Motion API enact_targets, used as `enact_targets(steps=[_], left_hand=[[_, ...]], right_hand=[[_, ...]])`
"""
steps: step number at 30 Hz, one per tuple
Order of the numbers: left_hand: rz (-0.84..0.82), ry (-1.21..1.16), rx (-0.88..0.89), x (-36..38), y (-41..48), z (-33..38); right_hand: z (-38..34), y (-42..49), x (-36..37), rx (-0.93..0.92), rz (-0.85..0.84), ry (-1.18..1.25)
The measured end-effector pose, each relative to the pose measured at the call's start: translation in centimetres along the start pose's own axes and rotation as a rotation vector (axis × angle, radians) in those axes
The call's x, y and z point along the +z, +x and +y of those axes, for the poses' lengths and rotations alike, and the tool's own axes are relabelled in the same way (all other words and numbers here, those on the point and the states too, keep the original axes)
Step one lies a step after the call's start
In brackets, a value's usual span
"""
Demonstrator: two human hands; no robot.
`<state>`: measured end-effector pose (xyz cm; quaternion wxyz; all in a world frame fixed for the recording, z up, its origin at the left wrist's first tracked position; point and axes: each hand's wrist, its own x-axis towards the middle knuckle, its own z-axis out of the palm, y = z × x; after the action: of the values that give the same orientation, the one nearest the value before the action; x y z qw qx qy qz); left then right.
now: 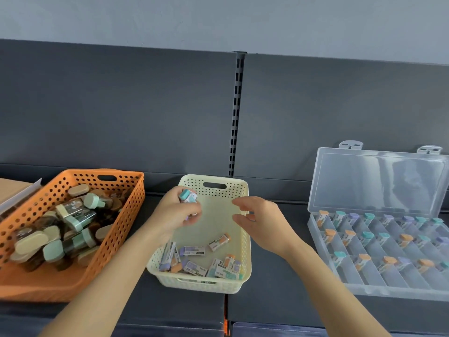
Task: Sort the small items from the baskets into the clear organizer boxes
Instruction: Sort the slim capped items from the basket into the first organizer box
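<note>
Your left hand (176,212) gripped several small erasers (188,197) above cream basket (239,242); your right hand (261,222) hovered open, empty, beside clear organizer box (364,291).

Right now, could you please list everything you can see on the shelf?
Orange basket: one, orange, left, heaped with jars.
Jars: many, dark with beige or green caps, in orange basket.
Cream basket: one, cream, centre.
Erasers: about a dozen, sleeved, orange, purple or teal ends, near end of cream basket.
Organizer box: one, clear, right, lid open, erasers in compartments.
Cardboard: one, brown, far left.
Hands: left hand gripping several erasers; right hand open, over cream basket.
</note>
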<state>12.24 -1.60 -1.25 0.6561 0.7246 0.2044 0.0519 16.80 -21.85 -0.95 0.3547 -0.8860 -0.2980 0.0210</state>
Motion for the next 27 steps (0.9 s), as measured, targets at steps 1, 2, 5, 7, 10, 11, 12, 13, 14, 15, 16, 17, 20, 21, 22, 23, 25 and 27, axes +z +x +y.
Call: enact_targets(steps=[1, 2, 5, 7, 10, 11, 12, 13, 14, 15, 16, 17, 20, 21, 22, 23, 25, 27], left_hand=[[0.029, 0.004, 0.010, -0.7, -0.5, 0.1], [0.058, 0.004, 0.020, -1.3, -1.0, 0.1], [0.151, -0.021, 0.045, -2.6, -2.6, -0.5], [0.199, -0.025, 0.066, -3.0, -3.5, -1.1], [0.246, -0.015, 0.081, -3.5, -4.3, -1.9], [0.258, -0.019, 0.077, -3.7, -4.4, -2.1], [0.267, -0.033, 0.072, -3.9, -4.5, -2.2], [0.275, -0.050, 0.065, -4.1, -4.6, -2.3], [0.284, -0.061, 0.057, -4.3, -4.7, -2.4], [0.297, -0.070, 0.051, -4.5, -4.8, -2.5], [0.309, -0.079, 0.047, -4.6, -5.0, -2.6], [0.318, -0.088, 0.043, -4.8, -5.1, -2.7], [0.324, -0.097, 0.044, -4.9, -5.3, -3.1], [0.324, -0.095, 0.046, -5.0, -5.4, -3.3], [0.325, -0.093, 0.046, -5.0, -5.4, -3.4], [0.326, -0.093, 0.045, -4.9, -5.4, -3.4], [0.327, -0.096, 0.050, -4.9, -5.4, -3.4], [0.332, -0.099, 0.052, -4.8, -5.4, -3.3]], right_hand=[[-0.4, 0.3, 0.4, -0.010, -0.021, 0.004], [-0.8, 0.6, 1.0, -0.015, -0.051, 0.010], [-2.0, 1.4, 3.0, -0.031, -0.209, 0.006], [-2.7, 1.8, 4.5, -0.066, -0.352, -0.077], [-3.2, 2.3, 7.0, -0.102, -0.575, -0.268], [-3.3, 2.4, 7.8, -0.104, -0.628, -0.319], [-3.3, 2.6, 8.4, -0.110, -0.664, -0.370], [-3.2, 2.7, 8.9, -0.122, -0.688, -0.415], [-3.2, 3.0, 9.1, -0.133, -0.703, -0.446], [-3.1, 3.2, 9.2, -0.140, -0.715, -0.459], [-3.0, 3.5, 9.2, -0.142, -0.724, -0.460], [-2.8, 3.9, 9.2, -0.138, -0.732, -0.453], [-2.6, 4.5, 9.2, -0.156, -0.710, -0.454], [-2.6, 4.6, 9.3, -0.173, -0.679, -0.459], [-2.6, 4.7, 9.3, -0.179, -0.646, -0.452], [-2.7, 4.7, 9.2, -0.172, -0.620, -0.433], [-2.7, 4.7, 9.1, -0.154, -0.590, -0.416], [-2.8, 4.6, 9.2, -0.132, -0.573, -0.417]])
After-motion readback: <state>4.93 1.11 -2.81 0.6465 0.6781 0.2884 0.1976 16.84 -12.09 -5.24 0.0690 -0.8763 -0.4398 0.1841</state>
